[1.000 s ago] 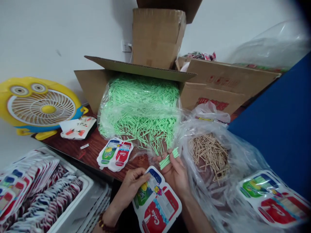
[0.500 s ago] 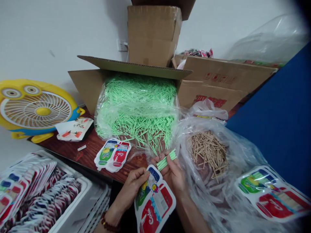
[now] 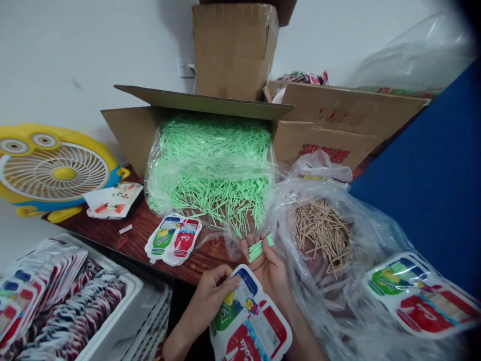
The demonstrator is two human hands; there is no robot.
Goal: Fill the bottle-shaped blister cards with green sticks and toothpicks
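Observation:
Between thumb and fingers, my left hand (image 3: 210, 301) pinches the top edge of a printed pouch (image 3: 250, 321) with green and red bottle pictures. Just behind the pouch, my right hand (image 3: 272, 268) is curled round a small bundle of light green sticks (image 3: 260, 248). Part of that palm and wrist is hidden by the pouch. Beyond the hands lies a large heap of the same green sticks (image 3: 214, 165) in a clear bag inside an open carton (image 3: 128, 135). To the right, brown sticks (image 3: 323, 233) lie in another clear bag (image 3: 366, 240).
Flat pouches (image 3: 173, 239) lie on the dark wooden table (image 3: 139, 245). At lower left a white crate (image 3: 131, 291) holds many pouches. A yellow fan (image 3: 63, 173) stands at the left, a filled pouch (image 3: 424, 296) lies at the right. A blue panel (image 3: 424, 175) borders the right side.
The pouch and my left hand have shifted slightly right and down. My right hand still holds the green sticks, its fingers now curled up more around them.

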